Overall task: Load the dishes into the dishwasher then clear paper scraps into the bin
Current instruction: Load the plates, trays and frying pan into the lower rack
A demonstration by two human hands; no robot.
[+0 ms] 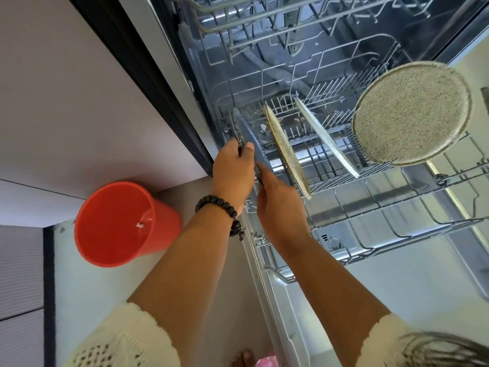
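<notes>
The dishwasher stands open with its lower rack (391, 202) pulled out over the door. A clear patterned glass plate (247, 131) stands on edge at the rack's left end. My left hand (232, 170) grips its near rim, and my right hand (277, 200) holds its lower edge. Further right in the rack stand a speckled beige plate (287, 152), a pale plate (325, 139) and a large speckled round plate (411, 112), all upright.
A red bucket (119, 223) sits on the floor left of the dishwasher, against pale cabinet fronts (66, 102). The upper rack (264, 25) sits pushed in above. The open dishwasher door (397, 282) spreads low at the right. My bare toes (243, 358) show at the bottom.
</notes>
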